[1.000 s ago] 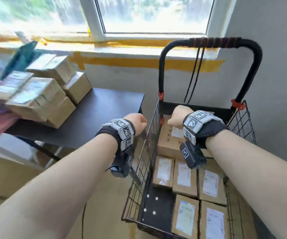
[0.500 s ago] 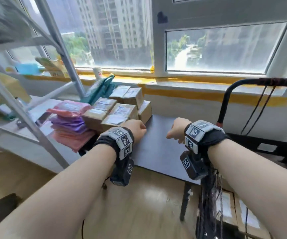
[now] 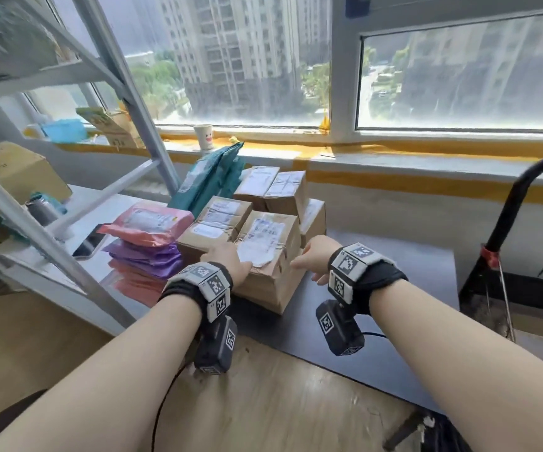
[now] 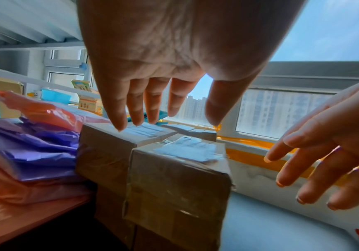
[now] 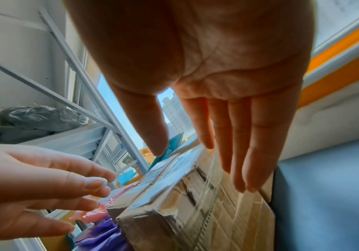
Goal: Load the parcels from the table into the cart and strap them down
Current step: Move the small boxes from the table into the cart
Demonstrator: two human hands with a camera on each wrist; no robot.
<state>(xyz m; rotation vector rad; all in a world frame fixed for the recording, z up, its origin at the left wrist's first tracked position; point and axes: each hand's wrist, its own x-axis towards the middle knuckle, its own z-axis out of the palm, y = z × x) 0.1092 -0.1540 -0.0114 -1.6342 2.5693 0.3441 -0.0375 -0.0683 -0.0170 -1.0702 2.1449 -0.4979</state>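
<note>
Taking the taped cardboard box (image 3: pixel 268 246) at the near corner of the stack as the landmark: far to its left stands a grey metal shelf frame (image 3: pixel 51 243), and just left of it lies a pile of soft mailers (image 3: pixel 147 243), pink on purple, beside the cartons. The left hand (image 3: pixel 227 261) reaches over the box's left edge, fingers (image 4: pixel 118 108) straight and spread, holding nothing; whether they already touch the carton behind cannot be told. The box itself sits on top of another carton on the dark table (image 3: pixel 377 321), with more parcels (image 3: pixel 273 190) behind it toward the window. To its right the right hand (image 3: pixel 314 259) comes in, fingers (image 5: pixel 238 152) straight and together, close along the box's right side, nothing gripped. Far right, the cart (image 3: pixel 505 256) shows only its black handle. The risk, as I judge it: the tape is glossy and the label is peeling, so a flat-palmed squeeze may slip, and lifting this box could drag the neighbouring cartons or nudge the mailers off.
</note>
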